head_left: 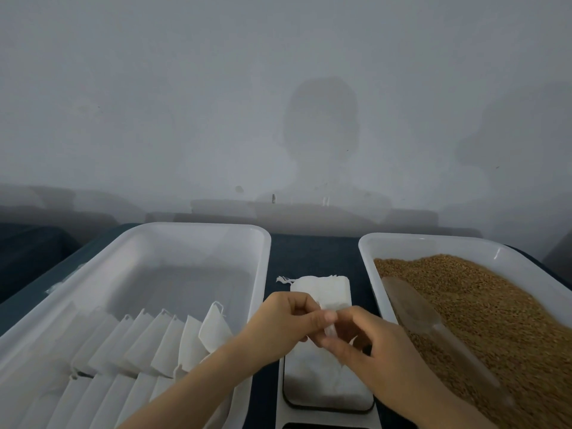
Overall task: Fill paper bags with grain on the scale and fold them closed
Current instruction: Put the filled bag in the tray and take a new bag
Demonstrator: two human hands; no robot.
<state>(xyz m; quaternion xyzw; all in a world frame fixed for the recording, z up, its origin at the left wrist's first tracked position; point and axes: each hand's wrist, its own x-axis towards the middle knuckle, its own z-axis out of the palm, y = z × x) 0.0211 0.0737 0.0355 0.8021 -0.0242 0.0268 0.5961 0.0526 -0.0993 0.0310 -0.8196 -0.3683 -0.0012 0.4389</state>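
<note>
My left hand (283, 322) and my right hand (376, 351) meet above the small white scale (328, 394). Both pinch a white paper bag (329, 331) between their fingertips. A stack of empty white bags (322, 291) with thin strings lies on the dark table just behind the hands. On the right stands a white tray (402, 243) full of brown grain (483, 308). A clear plastic scoop (414, 308) rests on the grain near that tray's left wall. The scale's display is hidden at the frame's bottom edge.
A large white tray (198, 230) on the left holds two rows of filled, folded white bags (145, 345) in its near half. The table is dark blue (312, 255). A pale wall rises close behind both trays.
</note>
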